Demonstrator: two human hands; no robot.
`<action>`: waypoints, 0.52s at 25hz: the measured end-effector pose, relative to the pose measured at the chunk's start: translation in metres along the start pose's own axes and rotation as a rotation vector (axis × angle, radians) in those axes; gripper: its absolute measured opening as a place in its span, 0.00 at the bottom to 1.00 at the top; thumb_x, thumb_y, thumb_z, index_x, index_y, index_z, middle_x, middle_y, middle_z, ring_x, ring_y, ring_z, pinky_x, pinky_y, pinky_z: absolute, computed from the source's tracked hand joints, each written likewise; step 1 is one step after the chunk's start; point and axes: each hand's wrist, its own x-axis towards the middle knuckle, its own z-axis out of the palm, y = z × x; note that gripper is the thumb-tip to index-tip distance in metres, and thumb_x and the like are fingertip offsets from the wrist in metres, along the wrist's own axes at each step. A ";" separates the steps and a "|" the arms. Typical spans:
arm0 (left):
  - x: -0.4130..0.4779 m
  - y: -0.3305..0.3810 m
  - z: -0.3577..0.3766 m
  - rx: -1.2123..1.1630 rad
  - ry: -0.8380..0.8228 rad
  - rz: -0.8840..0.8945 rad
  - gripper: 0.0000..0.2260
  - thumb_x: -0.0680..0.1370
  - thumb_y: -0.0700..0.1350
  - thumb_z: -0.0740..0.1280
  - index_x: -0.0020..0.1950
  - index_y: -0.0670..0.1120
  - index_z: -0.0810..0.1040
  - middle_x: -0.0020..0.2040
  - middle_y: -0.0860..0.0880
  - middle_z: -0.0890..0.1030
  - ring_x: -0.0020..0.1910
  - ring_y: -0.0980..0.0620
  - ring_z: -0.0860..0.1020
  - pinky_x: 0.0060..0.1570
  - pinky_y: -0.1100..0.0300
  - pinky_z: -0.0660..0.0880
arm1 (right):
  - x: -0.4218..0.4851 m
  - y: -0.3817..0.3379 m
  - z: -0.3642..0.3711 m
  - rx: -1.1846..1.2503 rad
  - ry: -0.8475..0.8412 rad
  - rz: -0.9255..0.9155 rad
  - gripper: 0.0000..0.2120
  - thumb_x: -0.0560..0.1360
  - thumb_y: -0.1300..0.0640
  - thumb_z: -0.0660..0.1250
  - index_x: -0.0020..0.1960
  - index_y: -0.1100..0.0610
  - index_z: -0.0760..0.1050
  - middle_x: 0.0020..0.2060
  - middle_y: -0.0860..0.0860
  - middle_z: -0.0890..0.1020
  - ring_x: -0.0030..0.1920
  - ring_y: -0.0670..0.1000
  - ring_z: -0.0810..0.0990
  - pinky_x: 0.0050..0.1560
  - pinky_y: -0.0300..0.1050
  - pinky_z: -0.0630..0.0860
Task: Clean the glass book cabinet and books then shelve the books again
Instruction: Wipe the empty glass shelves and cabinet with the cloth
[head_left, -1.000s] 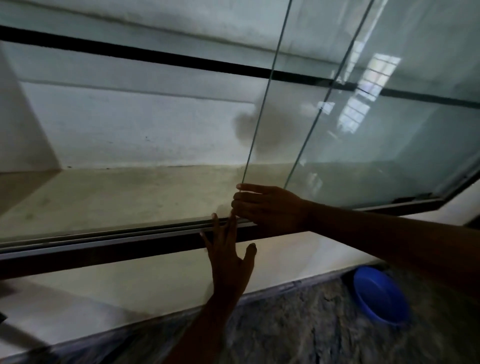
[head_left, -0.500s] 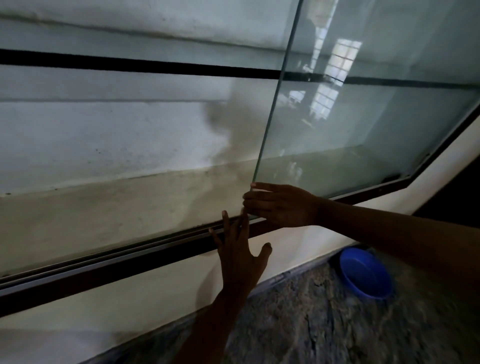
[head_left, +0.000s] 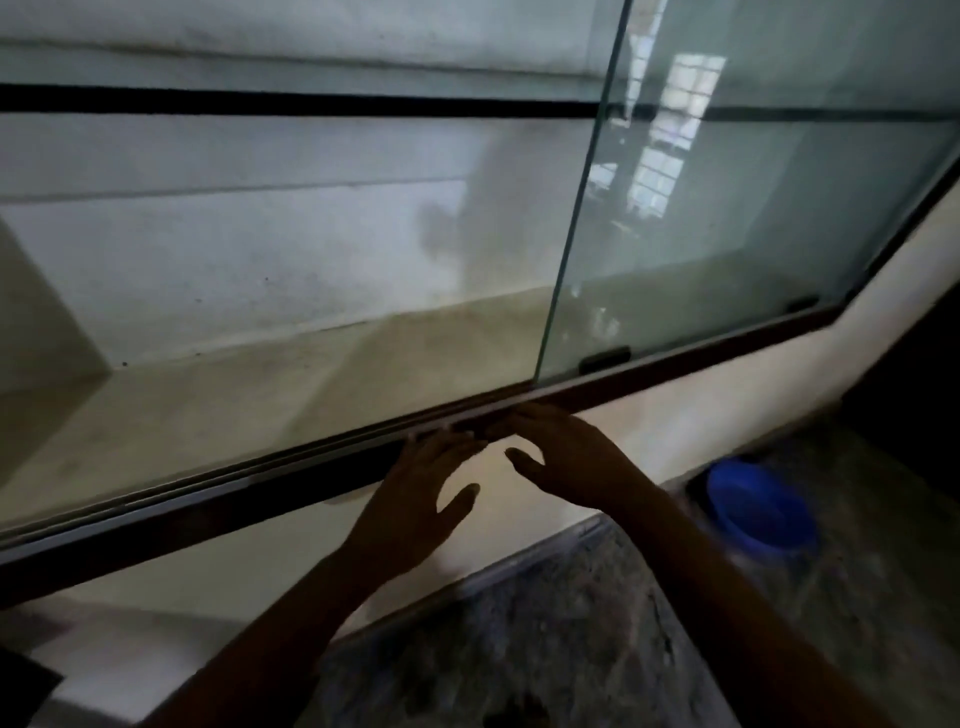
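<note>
While both arms reach forward from below, the left hand (head_left: 415, 499) stands nearly upright against the front of the glass cabinet (head_left: 218, 525). Its fingers are straight and a little spread, its thumb is thrown out to the right, and its fingertips meet the pale sliding rail (head_left: 249, 475). It holds nothing. Just beside it the right hand (head_left: 566, 462) lies flatter and points leftward. Its fingers are stretched out with their tips on the same rail, the thumb hangs beneath, and nothing is in its grasp either. The two hands are close but not touching.

The cabinet is a long recess in the wall, filling the view above the hands. Its shelf floor (head_left: 249, 400) is dull and smeared, and its white back wall (head_left: 249, 249) is speckled with dark spots. A dark bar (head_left: 234, 101) crosses near the top. To the right, a greenish glass pane (head_left: 753, 218) stands in the rail, its bare edge rising just above the right hand, with a bright window reflected in it. I cannot tell whether glass covers the left half. Lower right, a blue basin (head_left: 758, 512) sits on the mottled stone floor (head_left: 571, 634).

Half a second ago the right hand's fingers lay against the pane's lower corner; now they have dropped off the glass onto the rail. The left hand has kept its place at the rail.
</note>
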 end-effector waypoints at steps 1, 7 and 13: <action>-0.017 -0.005 -0.005 -0.013 -0.170 0.006 0.34 0.71 0.72 0.45 0.72 0.57 0.61 0.67 0.62 0.61 0.70 0.64 0.54 0.71 0.63 0.44 | -0.020 -0.017 0.012 0.133 0.004 0.160 0.12 0.76 0.57 0.64 0.59 0.54 0.77 0.54 0.51 0.79 0.51 0.48 0.77 0.51 0.39 0.74; -0.084 0.011 0.051 -0.422 -0.807 -0.074 0.25 0.75 0.51 0.66 0.70 0.45 0.67 0.68 0.49 0.70 0.69 0.52 0.68 0.65 0.67 0.61 | -0.186 -0.130 0.059 0.419 0.076 1.044 0.15 0.76 0.61 0.66 0.62 0.57 0.75 0.57 0.54 0.78 0.51 0.48 0.77 0.45 0.22 0.65; -0.156 0.083 0.151 -0.382 -1.176 0.069 0.25 0.76 0.46 0.67 0.69 0.35 0.67 0.68 0.39 0.70 0.67 0.45 0.70 0.64 0.63 0.62 | -0.338 -0.223 0.067 0.333 0.210 1.669 0.12 0.78 0.61 0.61 0.60 0.58 0.77 0.52 0.46 0.76 0.50 0.45 0.74 0.38 0.29 0.64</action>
